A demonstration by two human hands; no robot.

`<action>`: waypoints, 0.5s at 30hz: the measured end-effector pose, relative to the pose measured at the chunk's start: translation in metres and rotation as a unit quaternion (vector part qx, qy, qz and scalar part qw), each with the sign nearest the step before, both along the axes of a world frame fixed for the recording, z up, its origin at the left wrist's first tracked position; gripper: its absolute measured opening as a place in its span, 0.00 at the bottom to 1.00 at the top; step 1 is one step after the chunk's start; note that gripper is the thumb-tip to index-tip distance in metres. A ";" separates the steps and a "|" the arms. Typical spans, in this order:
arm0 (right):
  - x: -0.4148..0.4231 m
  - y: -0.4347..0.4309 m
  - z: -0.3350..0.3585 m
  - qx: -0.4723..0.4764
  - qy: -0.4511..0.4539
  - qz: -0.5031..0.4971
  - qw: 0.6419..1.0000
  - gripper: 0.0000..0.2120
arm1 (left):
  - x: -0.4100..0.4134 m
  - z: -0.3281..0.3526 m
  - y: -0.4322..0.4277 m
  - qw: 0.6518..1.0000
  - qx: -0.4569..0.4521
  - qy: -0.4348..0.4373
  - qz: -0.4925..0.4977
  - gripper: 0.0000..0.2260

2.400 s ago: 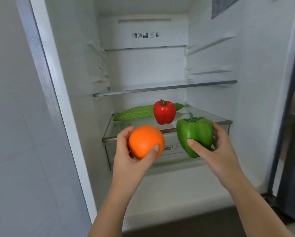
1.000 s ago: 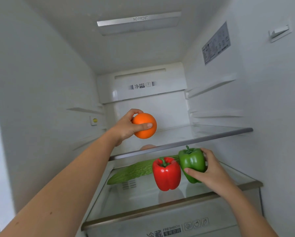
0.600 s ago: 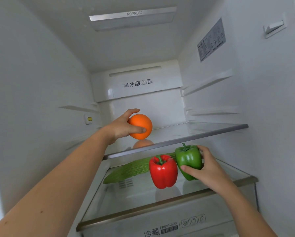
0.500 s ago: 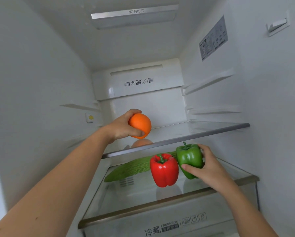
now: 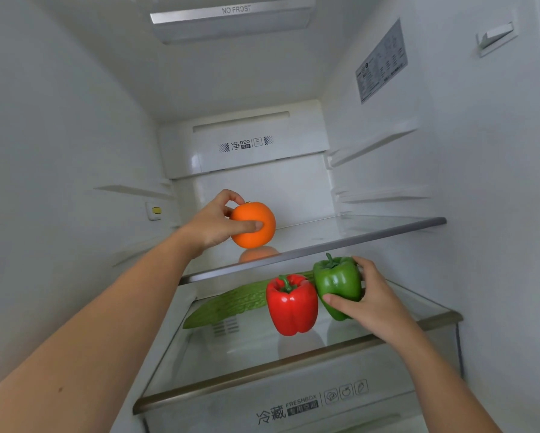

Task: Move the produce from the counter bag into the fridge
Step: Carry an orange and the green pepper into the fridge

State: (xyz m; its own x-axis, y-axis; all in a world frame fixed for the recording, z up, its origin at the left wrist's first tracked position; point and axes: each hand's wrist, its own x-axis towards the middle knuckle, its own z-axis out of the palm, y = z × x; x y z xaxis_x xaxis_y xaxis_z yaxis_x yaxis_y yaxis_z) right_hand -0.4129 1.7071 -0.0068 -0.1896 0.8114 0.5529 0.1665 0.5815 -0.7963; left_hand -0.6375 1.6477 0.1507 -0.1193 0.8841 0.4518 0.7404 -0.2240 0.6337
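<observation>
Produce is mostly in: on the lower shelf [image 5: 262, 368] a red pepper [image 5: 292, 304] stands before a long green gourd [image 5: 231, 304]. The right hand [image 5: 376, 303] curls its fingers round a green pepper [image 5: 337, 284] touching the red one. Farther back, the left hand [image 5: 212, 225] grips an orange [image 5: 256, 226] just at the upper shelf [image 5: 371, 234]. Both likely only need releasing.

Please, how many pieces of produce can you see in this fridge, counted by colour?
Orange: 1, the orange, held by the left hand
Red: 1, the red pepper
Green: 2, the green pepper, held by the right hand, and the long green gourd
Total: 4
</observation>
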 end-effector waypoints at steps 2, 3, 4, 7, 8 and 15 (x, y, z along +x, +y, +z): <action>0.000 0.000 0.000 0.000 -0.002 0.002 1.000 0.39 | 0.004 -0.001 0.003 1.000 -0.007 0.005 0.002 0.20; 0.001 0.000 0.000 -0.001 -0.003 0.003 1.000 0.39 | 0.005 -0.002 0.004 1.000 -0.009 0.006 0.003 0.21; 0.001 0.000 -0.001 -0.002 -0.003 0.003 1.000 0.39 | 0.006 -0.002 0.004 1.000 -0.009 0.005 0.003 0.22; 0.001 -0.001 0.000 -0.004 -0.008 0.004 1.000 0.39 | 0.007 -0.003 0.001 1.000 -0.009 0.007 0.008 0.25; 0.001 -0.001 0.000 -0.005 -0.009 0.006 1.000 0.39 | 0.007 -0.003 0.000 1.000 -0.011 0.010 0.009 0.26; 0.001 0.000 0.000 -0.021 -0.017 0.006 1.000 0.43 | 0.012 -0.006 -0.003 1.000 -0.013 0.021 -0.001 0.31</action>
State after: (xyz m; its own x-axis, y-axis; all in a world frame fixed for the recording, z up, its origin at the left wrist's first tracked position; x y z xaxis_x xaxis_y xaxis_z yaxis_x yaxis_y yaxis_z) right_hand -0.4116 1.7067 -0.0065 -0.2170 0.8313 0.5117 0.1864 0.5499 -0.8142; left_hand -0.6252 1.6452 0.1444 -0.0995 0.8955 0.4339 0.7655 -0.2097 0.6083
